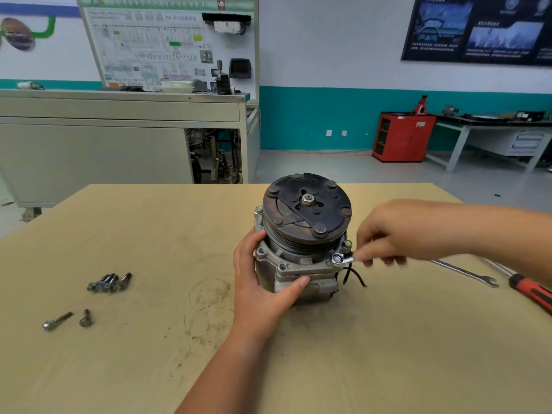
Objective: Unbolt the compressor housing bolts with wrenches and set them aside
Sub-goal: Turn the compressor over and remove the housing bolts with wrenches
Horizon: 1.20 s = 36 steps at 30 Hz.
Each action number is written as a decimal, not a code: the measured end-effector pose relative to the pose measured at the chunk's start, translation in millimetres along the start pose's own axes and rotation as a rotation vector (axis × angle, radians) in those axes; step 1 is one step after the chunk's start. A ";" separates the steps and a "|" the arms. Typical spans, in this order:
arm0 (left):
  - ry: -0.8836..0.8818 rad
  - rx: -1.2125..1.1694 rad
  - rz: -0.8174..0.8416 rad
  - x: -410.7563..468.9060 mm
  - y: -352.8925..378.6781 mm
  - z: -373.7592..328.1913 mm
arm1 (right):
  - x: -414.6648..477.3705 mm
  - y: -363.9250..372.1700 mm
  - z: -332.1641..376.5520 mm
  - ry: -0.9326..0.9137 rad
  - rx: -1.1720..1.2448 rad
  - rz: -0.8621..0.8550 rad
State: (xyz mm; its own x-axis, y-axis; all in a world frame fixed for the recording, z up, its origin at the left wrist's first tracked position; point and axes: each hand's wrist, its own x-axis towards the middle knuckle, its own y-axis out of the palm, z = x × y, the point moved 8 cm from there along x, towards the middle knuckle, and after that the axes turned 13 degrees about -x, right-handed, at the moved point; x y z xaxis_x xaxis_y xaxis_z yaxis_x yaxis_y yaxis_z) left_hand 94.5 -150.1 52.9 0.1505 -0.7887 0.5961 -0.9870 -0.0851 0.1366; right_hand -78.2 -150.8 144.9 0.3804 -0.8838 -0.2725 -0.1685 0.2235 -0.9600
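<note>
Workbench (149,234) | left hand (263,282) grips compressor (295,265) | right hand (388,234) holds wrench (343,259)

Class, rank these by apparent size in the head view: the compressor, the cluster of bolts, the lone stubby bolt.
Largest: compressor.
Then: cluster of bolts.
Smallest: stubby bolt, though it lies slightly nearer the camera.

We are in an automotive training workshop. We see a teaching board (167,43) with a wiring diagram and mounted parts, a red tool cabinet (401,137) with a jack stand (419,106) on top, and a metal workbench (478,124) with drawers. On our wooden table (149,354) lie loose bolts (109,282) and an open-end wrench (466,273).
</note>
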 end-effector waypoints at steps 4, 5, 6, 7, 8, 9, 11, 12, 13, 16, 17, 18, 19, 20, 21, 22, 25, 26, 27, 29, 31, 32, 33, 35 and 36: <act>-0.012 0.004 -0.007 -0.2 -1.1 1.9 | 6.7 -17.6 1.1 -0.124 -0.246 -0.113; -0.016 0.003 -0.007 -0.4 -1.2 2.5 | 5.1 -9.4 -5.4 -0.097 -0.106 -0.028; -0.018 0.002 -0.008 -0.4 -1.2 2.9 | 1.7 1.9 -10.3 -0.060 0.105 0.068; -0.016 0.002 -0.009 -0.4 -1.2 2.8 | -2.4 12.7 -12.1 -0.032 0.332 0.150; -0.014 0.002 -0.010 -0.1 -1.1 2.7 | -6.5 21.0 -11.4 -0.010 0.512 0.199; -0.011 0.002 -0.010 0.1 -0.9 2.8 | -9.3 26.3 -9.6 -0.003 0.621 0.208; -0.009 0.002 -0.010 0.3 -0.9 3.7 | -11.3 33.8 -5.8 0.003 0.695 0.177; -0.008 0.002 -0.011 0.3 -1.3 3.9 | -11.2 36.6 -4.1 0.006 0.702 0.163; -0.009 0.004 -0.012 0.5 -1.4 4.3 | -11.7 37.2 -3.2 0.014 0.698 0.145; -0.007 0.005 -0.010 1.0 -1.2 5.4 | -12.7 24.6 -1.0 -0.013 0.412 0.060; -0.006 0.004 -0.009 1.1 -1.1 5.2 | -10.6 15.7 0.7 -0.035 0.214 0.022; -0.005 0.004 -0.010 1.2 -1.1 5.0 | -7.3 5.4 2.3 -0.059 0.025 -0.021; -0.004 0.005 -0.012 1.4 -1.3 4.9 | -3.3 -3.9 4.7 -0.086 -0.130 -0.057; -0.001 0.007 -0.013 1.3 -1.6 4.6 | 0.6 -11.2 7.4 -0.118 -0.250 -0.089; 0.002 0.007 -0.013 1.3 -1.5 4.4 | 3.6 -16.1 9.5 -0.157 -0.329 -0.119; 0.004 0.006 -0.013 1.1 -1.8 4.2 | 6.3 -18.7 10.3 -0.191 -0.359 -0.141; -0.001 0.000 -0.013 1.1 -1.9 5.3 | 5.7 -11.6 -0.7 -0.151 -0.125 -0.063; -0.005 -0.002 -0.013 0.6 -1.8 5.9 | 2.4 -3.6 -4.2 -0.115 0.047 0.008; -0.009 -0.003 -0.014 0.3 -1.6 6.3 | -1.1 5.1 -5.2 -0.075 0.236 0.076; -0.007 -0.008 -0.014 0.4 -1.5 6.0 | -6.4 17.1 -2.4 -0.015 0.485 0.124; -0.001 -0.009 -0.012 0.4 -1.3 5.6 | -8.0 17.9 1.6 0.018 0.509 0.051; -0.001 -0.008 -0.011 0.6 -1.4 5.2 | -7.8 16.1 2.9 0.032 0.472 -0.004; -0.001 -0.007 -0.011 0.7 -1.5 4.6 | -8.5 13.8 4.1 0.046 0.418 -0.052; -0.001 -0.006 -0.006 0.7 -1.4 3.1 | -11.2 8.5 5.3 0.071 0.322 -0.114; -0.002 -0.005 -0.002 0.6 -1.1 2.5 | -12.4 8.3 4.7 0.083 0.316 -0.114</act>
State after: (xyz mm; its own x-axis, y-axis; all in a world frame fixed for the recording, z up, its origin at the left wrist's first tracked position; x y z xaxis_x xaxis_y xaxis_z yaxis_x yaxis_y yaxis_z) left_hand 95.5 -152.1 51.1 0.1519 -0.7899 0.5941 -0.9864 -0.0834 0.1413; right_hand -80.0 -136.1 140.0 0.3029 -0.9380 -0.1685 0.1655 0.2259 -0.9600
